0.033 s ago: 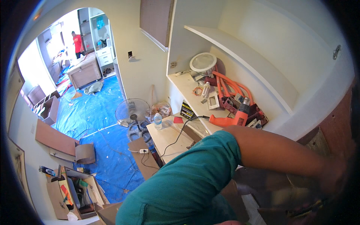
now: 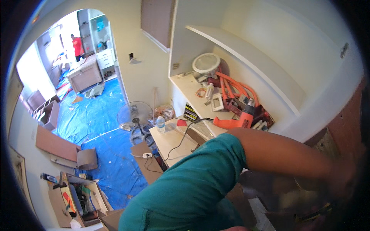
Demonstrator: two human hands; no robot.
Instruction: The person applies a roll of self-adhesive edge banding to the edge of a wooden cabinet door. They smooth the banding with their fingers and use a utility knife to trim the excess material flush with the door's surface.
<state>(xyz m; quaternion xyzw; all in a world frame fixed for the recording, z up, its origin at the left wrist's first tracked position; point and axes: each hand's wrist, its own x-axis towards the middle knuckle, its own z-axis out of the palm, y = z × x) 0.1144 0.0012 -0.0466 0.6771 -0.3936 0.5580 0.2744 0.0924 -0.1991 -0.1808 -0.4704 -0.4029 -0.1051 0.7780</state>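
Note:
My left arm, in a teal sleeve [image 2: 185,184], stretches from the lower middle toward the right rim. At its end my left hand [image 2: 343,179] is dark and blurred, so its fingers and anything in them cannot be made out. Brown surfaces lie in shadow below the hand, with a thin yellow-and-dark item [image 2: 314,213] near the lower right. My right hand cannot be identified in the picture. Just beyond my forearm, an orange-red heat gun [image 2: 235,122] lies on the white shelf [image 2: 185,84], its dark nozzle tilted up.
Orange hoses [image 2: 235,84], a round light fitting [image 2: 206,63] and a bulb share the shelf. A water bottle [image 2: 160,125] stands on a pale board beside a fan [image 2: 135,115]. Blue sheeting [image 2: 92,111] covers the floor. An open tool box [image 2: 83,196] sits lower left; a person in red [image 2: 78,47] stands far back.
The view has shifted slightly, with the shelf and heat gun a little farther left in the picture. My left arm keeps nearly the same pose.

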